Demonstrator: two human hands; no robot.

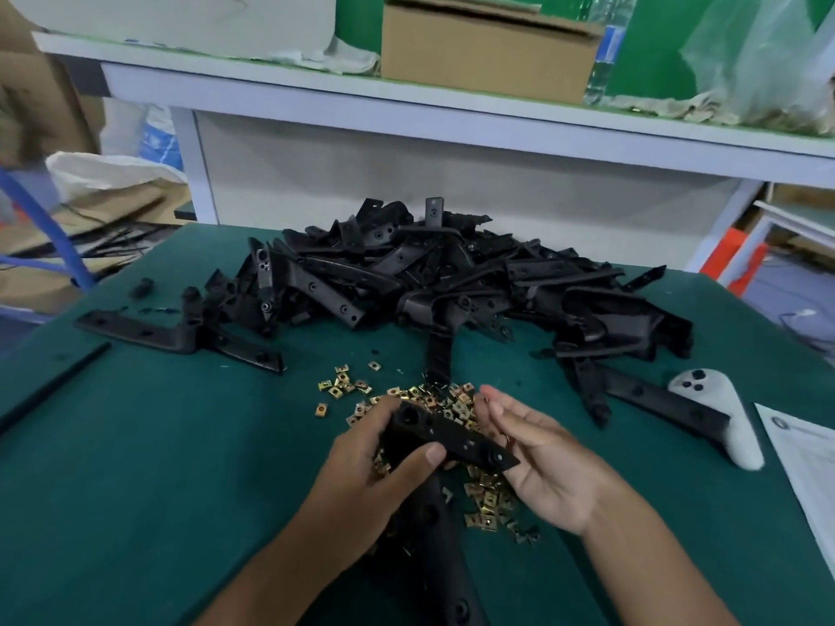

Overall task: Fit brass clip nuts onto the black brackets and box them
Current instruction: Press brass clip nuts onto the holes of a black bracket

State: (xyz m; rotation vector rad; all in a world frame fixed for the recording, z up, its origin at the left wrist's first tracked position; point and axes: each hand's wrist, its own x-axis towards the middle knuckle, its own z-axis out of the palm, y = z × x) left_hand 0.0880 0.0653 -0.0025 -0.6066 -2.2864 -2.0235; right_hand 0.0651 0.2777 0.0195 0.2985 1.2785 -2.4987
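Observation:
My left hand grips a black L-shaped bracket at its bend, thumb across the front; the bracket's long arm runs down toward me. My right hand hovers just right of the bracket's short arm with fingers relaxed, palm turned to the left; whether a nut sits in it cannot be told. Loose brass clip nuts are scattered on the green table under and around both hands. A big heap of black brackets lies behind them.
Single black brackets lie left of the heap and another to the right. A white controller and a paper sheet sit at the right edge. A cardboard box stands on the shelf behind.

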